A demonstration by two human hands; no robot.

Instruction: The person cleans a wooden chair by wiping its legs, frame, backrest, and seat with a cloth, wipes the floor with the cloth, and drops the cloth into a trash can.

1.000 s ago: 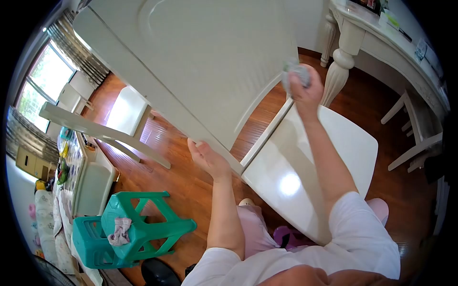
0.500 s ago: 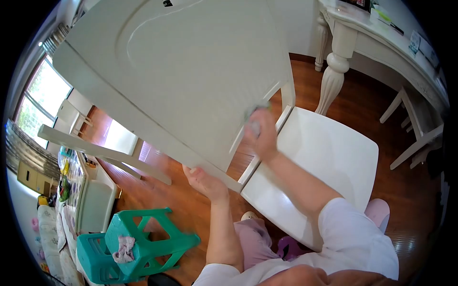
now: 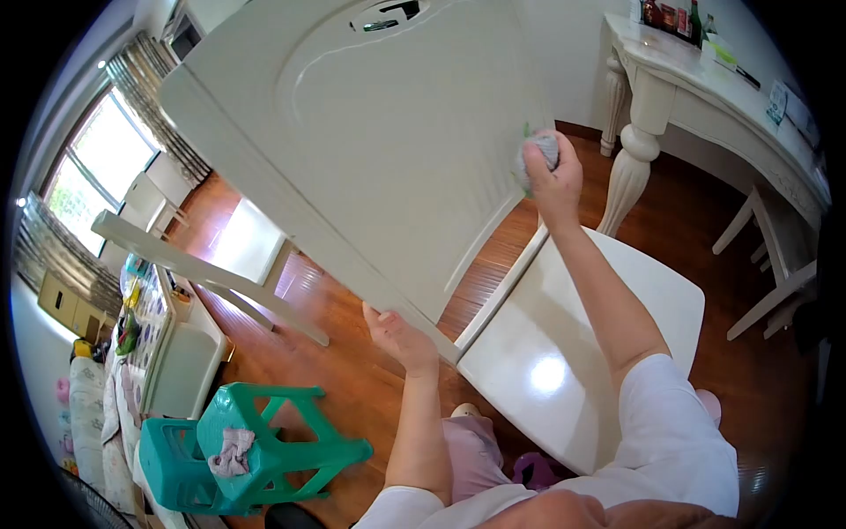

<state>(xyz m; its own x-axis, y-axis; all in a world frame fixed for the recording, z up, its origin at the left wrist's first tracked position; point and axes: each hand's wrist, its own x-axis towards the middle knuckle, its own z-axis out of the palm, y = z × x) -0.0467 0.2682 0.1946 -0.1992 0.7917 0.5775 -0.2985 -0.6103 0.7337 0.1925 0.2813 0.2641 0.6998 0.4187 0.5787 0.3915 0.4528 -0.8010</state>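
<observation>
A white chair stands before me, its tall backrest [image 3: 388, 132] tilted across the view and its glossy seat [image 3: 599, 326] to the right. My right hand [image 3: 557, 172] is closed around a bunched grey cloth [image 3: 544, 152] with green bits at its edge, held at the right side edge of the backrest. At the lower left edge of the backrest is my left hand [image 3: 401, 339], its fingers partly behind the frame and its thumb along the edge.
Green plastic stools [image 3: 264, 441] with a pinkish cloth [image 3: 232, 452] on top stand at the lower left. Another white chair [image 3: 251, 242] is beyond them. A carved white table [image 3: 679, 66] bears bottles at the upper right, with a further chair [image 3: 775, 238] below.
My right hand moved with the cloth from the backrest's right edge down to its lower part, then back up to the right edge. My left hand stays at the lower left edge.
</observation>
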